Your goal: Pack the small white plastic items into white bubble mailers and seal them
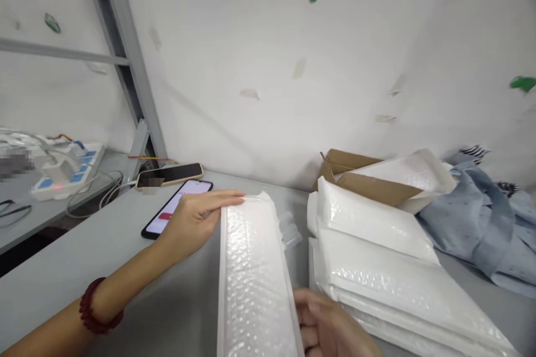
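A white bubble mailer (253,273) stands on edge on the grey table (84,256), running from the near edge toward the wall. My left hand (196,220) grips its far top corner, fingers stretched along the flap and thumb underneath; a red bead bracelet (94,309) is on that wrist. My right hand (330,329) is at the bottom of the view, blurred, fingers curled against the mailer's near right side.
A stack of white bubble mailers (377,256) lies to the right, with a cardboard box (355,175) behind it and blue cloth (489,217) further right. Two phones (176,201) lie left by the wall. A power strip (62,173) with cables sits far left.
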The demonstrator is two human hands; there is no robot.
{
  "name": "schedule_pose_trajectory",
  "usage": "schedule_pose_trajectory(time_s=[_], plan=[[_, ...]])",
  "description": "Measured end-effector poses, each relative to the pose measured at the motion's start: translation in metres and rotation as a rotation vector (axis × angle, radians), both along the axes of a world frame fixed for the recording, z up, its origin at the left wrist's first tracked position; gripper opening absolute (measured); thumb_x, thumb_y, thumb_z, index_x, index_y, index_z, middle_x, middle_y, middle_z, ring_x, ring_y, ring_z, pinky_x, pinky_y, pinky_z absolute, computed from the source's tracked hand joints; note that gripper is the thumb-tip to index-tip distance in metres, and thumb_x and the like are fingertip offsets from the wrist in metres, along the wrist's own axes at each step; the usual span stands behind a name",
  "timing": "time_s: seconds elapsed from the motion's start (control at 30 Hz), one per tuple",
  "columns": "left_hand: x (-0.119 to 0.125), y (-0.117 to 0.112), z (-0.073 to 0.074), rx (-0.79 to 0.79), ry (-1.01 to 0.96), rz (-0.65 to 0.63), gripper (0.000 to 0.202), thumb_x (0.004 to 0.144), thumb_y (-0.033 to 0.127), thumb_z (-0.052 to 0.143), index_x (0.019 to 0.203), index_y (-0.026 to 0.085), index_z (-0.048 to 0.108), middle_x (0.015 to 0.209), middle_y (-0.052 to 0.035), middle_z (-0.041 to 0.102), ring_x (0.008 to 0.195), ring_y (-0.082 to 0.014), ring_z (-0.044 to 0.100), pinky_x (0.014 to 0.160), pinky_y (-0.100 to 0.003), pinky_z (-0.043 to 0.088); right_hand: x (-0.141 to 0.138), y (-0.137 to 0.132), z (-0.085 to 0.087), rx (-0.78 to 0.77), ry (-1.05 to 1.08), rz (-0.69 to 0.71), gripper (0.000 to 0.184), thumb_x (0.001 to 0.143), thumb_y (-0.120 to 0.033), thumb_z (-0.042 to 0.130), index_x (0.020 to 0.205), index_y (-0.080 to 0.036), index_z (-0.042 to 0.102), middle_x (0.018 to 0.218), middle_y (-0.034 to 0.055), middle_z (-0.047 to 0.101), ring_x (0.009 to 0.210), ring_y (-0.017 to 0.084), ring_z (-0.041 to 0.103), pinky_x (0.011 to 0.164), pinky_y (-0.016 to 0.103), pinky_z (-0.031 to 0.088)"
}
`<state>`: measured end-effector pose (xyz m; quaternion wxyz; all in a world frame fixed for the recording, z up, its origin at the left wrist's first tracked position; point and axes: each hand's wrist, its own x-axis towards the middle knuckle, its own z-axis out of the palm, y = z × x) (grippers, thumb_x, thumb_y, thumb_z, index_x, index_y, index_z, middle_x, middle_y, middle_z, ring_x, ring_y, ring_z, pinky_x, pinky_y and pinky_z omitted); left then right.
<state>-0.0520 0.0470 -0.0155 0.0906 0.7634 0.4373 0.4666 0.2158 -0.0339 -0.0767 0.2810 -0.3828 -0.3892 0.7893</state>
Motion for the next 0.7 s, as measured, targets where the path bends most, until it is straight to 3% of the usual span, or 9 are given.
schedule_pose_trajectory(time_s=[0.03, 0.1, 0.17, 0.23, 0.33, 0.43, 0.5, 0.63, 0.7], plan=[[0.005, -0.005, -0.005, 0.069, 0.062, -0.075, 0.034, 0.083, 0.013, 0.042, 0.093, 0.021, 0.074, 0.105, -0.0016, 0.074, 0.098, -0.0163, 0.068, 0.092, -0.029, 0.054, -0.002, -0.002, 0.005, -0.019, -0.019, -0.013, 0.056, 0.073, -0.068, 0.059, 0.097, -0.017, 0.067, 0.069, 0.0010, 0.058, 0.061, 0.012, 0.055, 0.057, 0.021, 0.040], [0.014, -0.015, -0.012, 0.148, 0.157, -0.213, 0.036, 0.084, 0.007, 0.041, 0.098, 0.020, 0.072, 0.110, -0.0040, 0.072, 0.104, -0.0152, 0.066, 0.094, -0.028, 0.051, -0.004, -0.004, 0.014, 0.080, -0.106, -0.079, 0.043, 0.076, -0.056, 0.067, 0.093, -0.017, 0.066, 0.067, -0.0020, 0.055, 0.058, 0.007, 0.049, 0.056, 0.017, 0.036], [0.018, -0.023, -0.013, 0.106, 0.172, -0.294, 0.037, 0.084, 0.005, 0.040, 0.103, 0.019, 0.070, 0.116, -0.0051, 0.069, 0.111, -0.0163, 0.062, 0.098, -0.030, 0.048, -0.003, -0.003, 0.021, 0.148, -0.121, 0.001, 0.041, 0.076, -0.052, 0.070, 0.098, -0.018, 0.064, 0.064, -0.0041, 0.052, 0.055, 0.007, 0.044, 0.053, 0.018, 0.032], [0.019, -0.027, -0.007, -0.106, 0.062, -0.237, 0.037, 0.085, 0.010, 0.041, 0.110, 0.021, 0.066, 0.121, -0.0046, 0.066, 0.114, -0.0186, 0.060, 0.098, -0.032, 0.048, -0.001, -0.003, 0.024, 0.191, -0.144, 0.052, 0.040, 0.079, -0.052, 0.068, 0.100, -0.018, 0.064, 0.059, -0.0061, 0.047, 0.052, 0.006, 0.038, 0.052, 0.018, 0.029], [0.017, -0.022, 0.006, -0.654, -0.270, -0.098, 0.034, 0.090, 0.029, 0.042, 0.115, 0.019, 0.062, 0.117, -0.0078, 0.068, 0.104, -0.0232, 0.065, 0.082, -0.034, 0.055, 0.001, -0.004, 0.028, 0.214, -0.213, 0.102, 0.040, 0.082, -0.053, 0.062, 0.097, -0.017, 0.066, 0.063, -0.0037, 0.051, 0.055, 0.007, 0.039, 0.054, 0.021, 0.028], [0.016, -0.019, 0.017, -1.078, -0.350, -0.123, 0.044, 0.087, 0.050, 0.047, 0.117, 0.019, 0.060, 0.099, -0.0074, 0.073, 0.089, -0.0234, 0.068, 0.067, -0.029, 0.055, 0.003, -0.008, 0.035, 0.339, -0.370, 0.132, 0.037, 0.086, -0.052, 0.056, 0.098, -0.019, 0.067, 0.069, -0.0012, 0.055, 0.060, 0.011, 0.045, 0.056, 0.023, 0.031], [0.018, -0.021, 0.021, -1.190, -0.215, -0.213, 0.042, 0.081, 0.049, 0.057, 0.113, 0.022, 0.063, 0.091, -0.0029, 0.073, 0.082, -0.0210, 0.068, 0.065, -0.025, 0.052, 0.006, -0.011, 0.042, 0.486, -0.508, 0.129, 0.033, 0.091, -0.047, 0.050, 0.100, -0.021, 0.067, 0.071, -0.0008, 0.057, 0.064, 0.013, 0.048, 0.058, 0.025, 0.034], [0.025, -0.032, 0.024, -1.299, -0.100, -0.485, 0.017, 0.076, 0.036, 0.063, 0.083, 0.023, 0.071, 0.076, 0.0017, 0.071, 0.071, -0.0179, 0.067, 0.059, -0.022, 0.047, 0.012, -0.012, 0.055, 0.719, -0.706, 0.127, 0.027, 0.095, -0.036, 0.043, 0.103, -0.023, 0.065, 0.075, -0.0002, 0.060, 0.067, 0.015, 0.051, 0.061, 0.026, 0.038], [0.029, -0.036, 0.023, -1.290, -0.075, -0.435, 0.013, 0.073, 0.033, 0.063, 0.075, 0.022, 0.070, 0.073, 0.0020, 0.070, 0.068, -0.0180, 0.066, 0.057, -0.022, 0.046, 0.014, -0.012, 0.059, 0.796, -0.782, 0.123, 0.026, 0.096, -0.032, 0.041, 0.106, -0.022, 0.063, 0.078, 0.0007, 0.061, 0.069, 0.015, 0.054, 0.063, 0.027, 0.041]])
